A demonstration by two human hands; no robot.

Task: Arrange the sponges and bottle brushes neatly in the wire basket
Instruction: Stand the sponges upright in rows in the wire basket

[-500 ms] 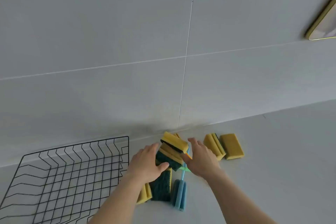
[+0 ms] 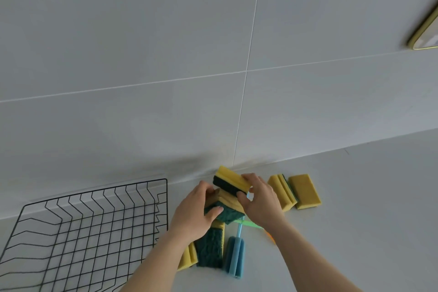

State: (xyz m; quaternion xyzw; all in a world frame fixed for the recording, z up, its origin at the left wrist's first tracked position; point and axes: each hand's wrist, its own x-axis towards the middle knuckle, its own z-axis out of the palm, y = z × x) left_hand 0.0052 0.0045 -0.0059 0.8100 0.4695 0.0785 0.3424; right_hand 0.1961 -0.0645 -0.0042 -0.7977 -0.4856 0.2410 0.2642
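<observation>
A small stack of yellow-and-green sponges stands on the counter near the wall. My left hand clasps its left side, thumb on the green face. My right hand grips the top sponge, which is tilted. Two more sponges lie below the stack, one green side up. A blue foam bottle brush lies beside them, and a green brush handle shows under my right wrist. The black wire basket sits empty at the lower left.
Two yellow sponges lie to the right of my hands on the grey counter. A tiled wall rises just behind. A gold-edged object hangs at the upper right.
Both hands have closed in on the stack. My right hand has taken hold of the top sponge, and my left thumb now presses the green side.
</observation>
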